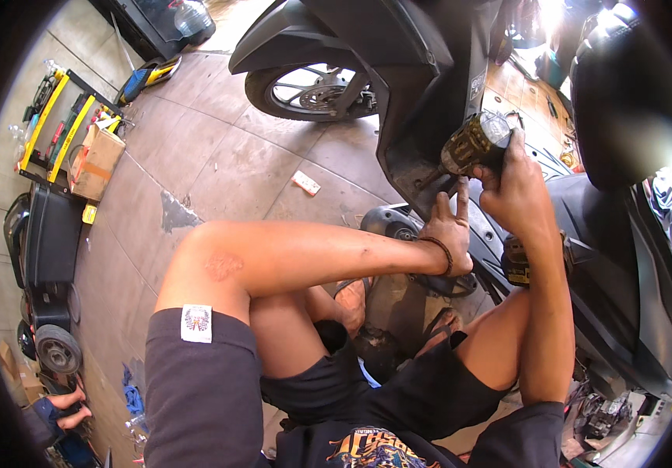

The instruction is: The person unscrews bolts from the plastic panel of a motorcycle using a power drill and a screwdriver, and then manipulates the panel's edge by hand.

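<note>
In my right hand (519, 195) is a dark cordless impact driver (468, 148). My fingers close round its grip, and its battery (517, 261) shows below my wrist. The driver's nose points down and left at the black inner panel (406, 152) of a motor scooter. My left hand (449, 232), with a dark bracelet at the wrist, rests against the panel's lower part just below the driver. Its fingers stretch up toward the tool's nose, and I see nothing held in them. The bit's tip and any screw there are too small to make out.
The scooter's front wheel (312, 97) stands ahead, and its black seat and body (609, 265) lie right. A small white-and-red packet (305, 182) is on the tiled floor. Left are a yellow-and-black rack (59, 129), a cardboard box (96, 162) and a black wheeled case (51, 249). Another person's legs (70, 409) show lower left.
</note>
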